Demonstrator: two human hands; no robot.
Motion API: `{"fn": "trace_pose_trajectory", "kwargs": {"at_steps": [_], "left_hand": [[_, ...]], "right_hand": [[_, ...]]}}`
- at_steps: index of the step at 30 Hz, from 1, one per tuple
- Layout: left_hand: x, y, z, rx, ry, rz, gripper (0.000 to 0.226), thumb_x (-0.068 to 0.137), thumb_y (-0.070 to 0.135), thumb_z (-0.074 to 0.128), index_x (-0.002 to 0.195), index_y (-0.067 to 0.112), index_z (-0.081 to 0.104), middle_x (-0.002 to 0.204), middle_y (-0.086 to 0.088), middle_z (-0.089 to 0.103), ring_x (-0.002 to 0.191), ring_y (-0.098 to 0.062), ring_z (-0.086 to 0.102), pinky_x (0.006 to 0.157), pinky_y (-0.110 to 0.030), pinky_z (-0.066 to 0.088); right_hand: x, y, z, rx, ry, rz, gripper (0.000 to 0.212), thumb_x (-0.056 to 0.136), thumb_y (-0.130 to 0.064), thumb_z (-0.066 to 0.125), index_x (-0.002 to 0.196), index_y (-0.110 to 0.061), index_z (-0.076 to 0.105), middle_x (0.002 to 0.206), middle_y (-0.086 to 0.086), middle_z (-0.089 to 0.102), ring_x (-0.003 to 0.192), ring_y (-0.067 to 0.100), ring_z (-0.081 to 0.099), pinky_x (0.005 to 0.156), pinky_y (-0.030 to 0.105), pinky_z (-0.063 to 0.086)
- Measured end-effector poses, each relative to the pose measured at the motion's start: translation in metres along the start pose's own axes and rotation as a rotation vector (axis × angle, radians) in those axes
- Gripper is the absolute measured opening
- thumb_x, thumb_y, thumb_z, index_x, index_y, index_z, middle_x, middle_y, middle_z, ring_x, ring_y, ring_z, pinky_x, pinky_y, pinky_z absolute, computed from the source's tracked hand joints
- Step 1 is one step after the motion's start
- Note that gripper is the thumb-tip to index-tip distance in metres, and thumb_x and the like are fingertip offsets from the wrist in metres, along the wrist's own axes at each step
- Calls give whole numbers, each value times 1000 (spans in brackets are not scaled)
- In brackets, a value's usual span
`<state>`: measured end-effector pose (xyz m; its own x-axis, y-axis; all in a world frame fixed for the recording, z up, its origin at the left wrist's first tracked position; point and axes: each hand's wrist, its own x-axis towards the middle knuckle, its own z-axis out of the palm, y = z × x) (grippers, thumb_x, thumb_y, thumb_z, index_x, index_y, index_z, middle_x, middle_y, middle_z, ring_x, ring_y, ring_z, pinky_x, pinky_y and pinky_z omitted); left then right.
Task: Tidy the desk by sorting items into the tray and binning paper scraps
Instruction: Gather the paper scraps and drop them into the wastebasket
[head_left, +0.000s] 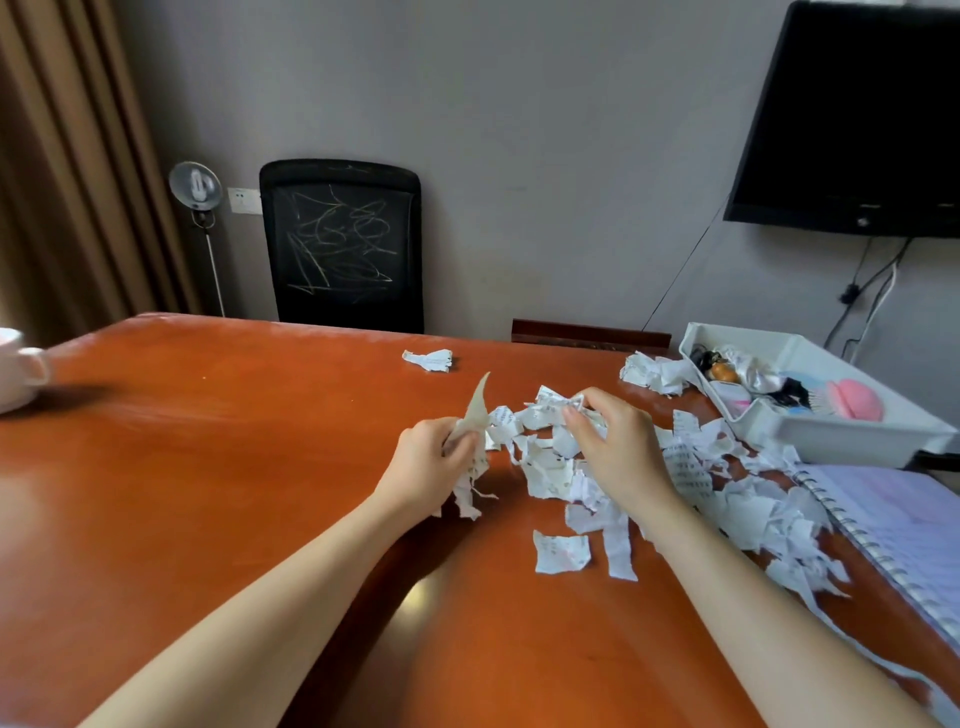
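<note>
We judge the sorting largely done: the tray (831, 439) at the far right of the desk (208, 467) already holds small items, a pink brush (857, 400) among them. The binning is barely begun. The left hand (428, 460) has its fingers curled round a bunch of scraps (470, 483). The right hand (615, 447) pinches another piece atop the main pile (545, 473), which spreads mid-desk toward a notebook (893, 519). One stray scrap (427, 359) lies apart, farther back. We see no bin, and the notebook lies outside the tray.
</note>
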<state>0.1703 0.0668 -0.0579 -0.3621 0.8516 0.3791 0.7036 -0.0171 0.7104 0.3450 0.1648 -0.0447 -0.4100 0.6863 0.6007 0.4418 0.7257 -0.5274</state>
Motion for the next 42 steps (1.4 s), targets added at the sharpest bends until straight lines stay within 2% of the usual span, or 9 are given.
{"fn": "trace_pose_trajectory", "kwargs": {"at_steps": [6,14,20,25,28,32,35,38,42], "left_hand": [[9,11,-16,-221,-28,-133,36,96,29,50,68,6,51,65,-4,54,56,-14,51,46,-15,39],[19,26,-57,-307,-3,-164,36,96,30,50,70,6,55,53,4,46,38,-3,42,47,-19,34],[8,18,-105,-310,31,-190,34,95,33,51,71,10,54,56,1,36,40,-6,33,39,-14,32],[-16,-8,-161,-299,91,-237,35,94,35,52,72,8,56,56,-1,42,42,-5,37,41,-15,33],[-36,-25,-199,-243,182,-280,37,93,37,52,85,2,61,59,-1,44,47,-6,41,42,-13,34],[-73,-49,-253,-227,244,-340,31,93,37,52,76,12,60,59,-1,51,48,-6,49,44,-15,42],[-106,-72,-296,-275,305,-391,31,93,36,53,79,9,63,62,0,60,56,-7,57,56,-25,52],[-143,-96,-337,-261,385,-469,30,93,35,54,74,14,61,57,1,49,47,-12,44,45,-21,32],[-202,-127,-389,-250,470,-564,32,94,33,53,67,16,54,51,4,36,41,-10,25,47,-22,19]], "right_hand": [[28,-20,-17,29,6,56,39,94,-21,52,59,-19,35,55,-4,36,52,10,33,51,21,28],[59,-55,-13,245,-28,244,37,91,-21,54,60,-15,35,58,1,25,53,14,26,52,26,25],[72,-105,10,497,-184,353,19,90,-22,57,78,-14,45,62,3,17,46,13,15,42,21,21],[69,-164,41,600,-358,302,21,91,-23,58,77,-13,46,62,5,24,44,13,18,37,18,20],[62,-205,64,572,-435,221,21,92,-26,57,78,-13,49,71,21,37,37,8,23,43,20,28],[48,-260,101,621,-535,129,33,95,-29,54,67,-11,51,77,15,57,72,32,57,71,39,53],[33,-306,133,642,-634,82,20,95,-34,53,84,-20,63,106,21,64,107,42,58,95,49,49],[18,-353,167,690,-727,56,16,94,-34,53,92,-23,64,114,19,61,113,38,55,96,51,46],[-9,-418,218,742,-838,1,30,95,-31,52,112,-8,63,114,25,62,111,41,58,92,48,49]]}}
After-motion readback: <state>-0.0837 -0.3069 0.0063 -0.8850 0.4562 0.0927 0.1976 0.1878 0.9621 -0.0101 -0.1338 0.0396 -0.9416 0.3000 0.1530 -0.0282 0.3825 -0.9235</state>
